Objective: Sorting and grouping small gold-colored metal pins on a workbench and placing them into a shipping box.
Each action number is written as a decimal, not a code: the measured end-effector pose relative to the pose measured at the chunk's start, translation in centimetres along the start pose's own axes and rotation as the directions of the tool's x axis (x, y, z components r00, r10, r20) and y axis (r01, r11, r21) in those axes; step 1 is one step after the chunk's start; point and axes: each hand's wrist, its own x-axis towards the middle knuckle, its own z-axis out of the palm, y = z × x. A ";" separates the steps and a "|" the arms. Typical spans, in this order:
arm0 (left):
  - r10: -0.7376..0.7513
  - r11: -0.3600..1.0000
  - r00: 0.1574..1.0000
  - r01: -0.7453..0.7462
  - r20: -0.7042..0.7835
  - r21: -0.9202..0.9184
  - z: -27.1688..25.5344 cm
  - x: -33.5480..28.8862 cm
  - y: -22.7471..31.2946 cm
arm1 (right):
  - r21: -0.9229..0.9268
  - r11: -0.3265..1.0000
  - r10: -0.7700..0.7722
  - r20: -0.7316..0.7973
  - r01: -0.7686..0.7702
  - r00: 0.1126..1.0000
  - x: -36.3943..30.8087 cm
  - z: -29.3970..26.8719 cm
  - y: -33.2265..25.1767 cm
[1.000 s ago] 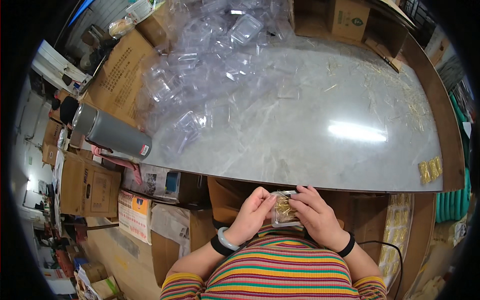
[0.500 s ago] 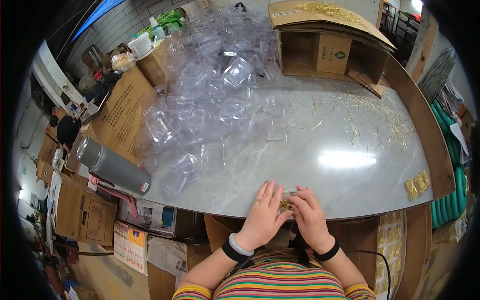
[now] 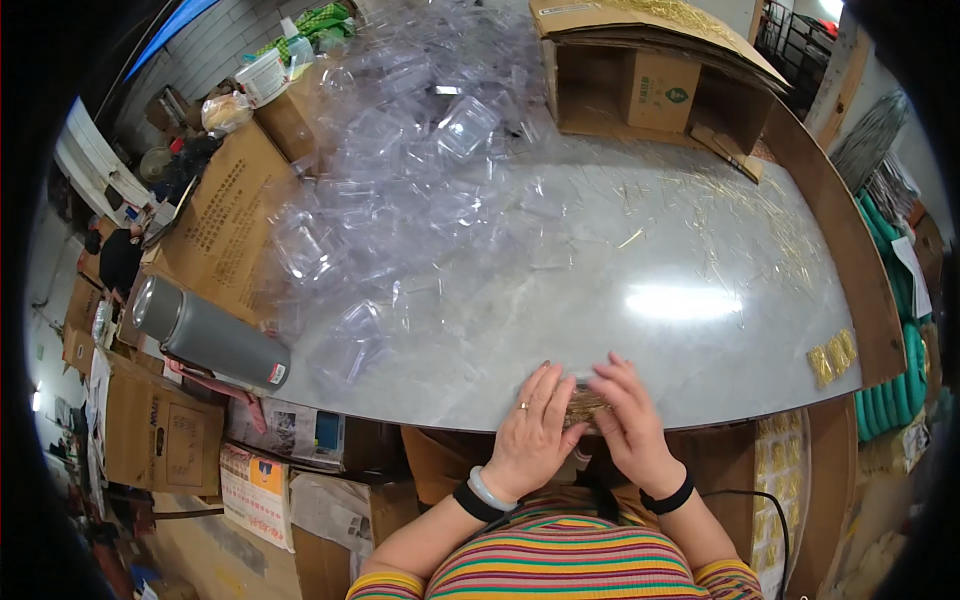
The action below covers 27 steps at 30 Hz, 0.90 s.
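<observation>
Close to the table's near edge, a small bunch of thin gold wire pins (image 3: pixel 586 405) lies between my hands, seemingly in a clear plastic box mostly hidden by the fingers. My left hand (image 3: pixel 535 425) grips its left side, fingers along it and thumb at the near edge. On the other side, my right hand (image 3: pixel 628 425) has its fingers stretched out and slightly blurred, close over the right end of the pins. Loose gold wire pins (image 3: pixel 715 235) are strewn over the right half of the grey table (image 3: pixel 480 330).
Clear plastic boxes (image 3: pixel 465 128) heap up at the left and back. A grey flask (image 3: pixel 215 335) lies at the left edge. Filled packs of gold pins (image 3: pixel 832 358) sit at the right, inside a cardboard border (image 3: pixel 845 235). An open carton (image 3: pixel 590 85) stands behind.
My right fingers have lifted and spread from the pins, which show more now. The left hand stays beside them. The whole view has shifted slightly left.
</observation>
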 end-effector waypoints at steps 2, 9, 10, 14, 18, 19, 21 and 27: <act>-0.039 0.999 0.999 0.039 0.032 0.022 -0.1 0.1 0.3 | 0.014 0.997 0.082 -0.120 -0.081 0.989 -0.6 -0.5 -0.2; -0.044 0.998 0.998 0.043 0.037 0.038 0.3 0.4 0.4 | -0.260 0.964 0.081 0.064 -0.061 0.995 -3.3 0.4 -1.9; -0.049 0.998 0.998 0.047 0.044 0.043 0.3 0.3 0.4 | -0.253 0.966 0.072 0.074 -0.051 0.995 -3.1 0.3 -1.5; -0.065 0.997 0.996 0.062 0.055 0.056 0.1 0.3 0.6 | -0.227 0.969 0.094 -0.035 -0.100 0.995 -2.2 0.1 -1.1; -0.039 0.996 0.999 0.036 0.034 0.085 0.0 0.4 0.7 | -0.211 0.975 0.076 0.002 -0.074 0.997 -2.0 0.1 -0.5; -0.032 0.997 0.999 0.028 0.044 0.077 0.0 0.3 0.6 | -0.159 0.984 0.072 -0.021 -0.075 0.997 -2.1 0.1 -0.3; -0.016 0.998 0.998 0.012 0.063 0.059 -0.2 0.4 0.4 | -0.091 0.981 0.159 -0.122 -0.170 0.980 -1.8 0.0 -0.2; 0.017 0.998 0.995 -0.022 0.095 0.055 -0.3 0.4 0.1 | -0.124 0.951 0.266 -0.137 -0.283 0.954 -1.4 -0.2 -0.2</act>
